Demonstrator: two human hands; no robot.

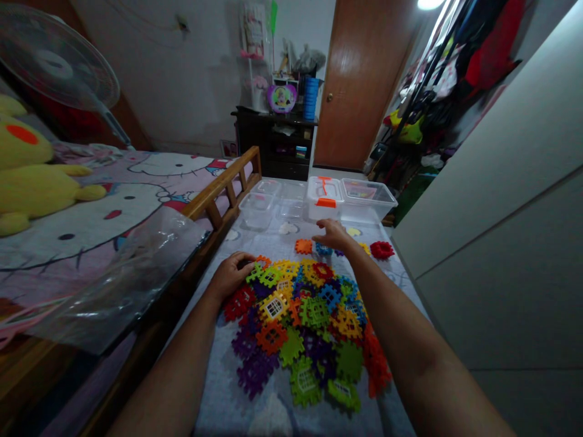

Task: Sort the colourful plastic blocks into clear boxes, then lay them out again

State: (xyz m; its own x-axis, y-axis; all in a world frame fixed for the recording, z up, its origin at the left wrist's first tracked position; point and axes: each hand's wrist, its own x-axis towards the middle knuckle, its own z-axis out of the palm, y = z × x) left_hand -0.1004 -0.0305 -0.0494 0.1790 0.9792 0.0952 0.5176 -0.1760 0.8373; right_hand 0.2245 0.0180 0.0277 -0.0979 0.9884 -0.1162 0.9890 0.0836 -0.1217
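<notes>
A heap of colourful plastic interlocking building tiles (314,312) lies on the bed sheet, some with white window inserts. At the heap's far left edge, my left hand (234,273) rests with fingers loosely bent, touching tiles near a green one (271,276). Past the heap my right hand (334,233) hovers open, thumb and fingers apart, just above a row of sorted tiles. That row shows an orange tile (303,246), a blue tile (323,249) and a red tile stack (381,250). My right forearm hides part of the row.
Clear plastic boxes (257,212) stand at the far end, beside a lidded box with orange latches (325,209) and an open bin (368,193). A wooden rail (223,188) runs along the left. A white cabinet (496,212) borders the right.
</notes>
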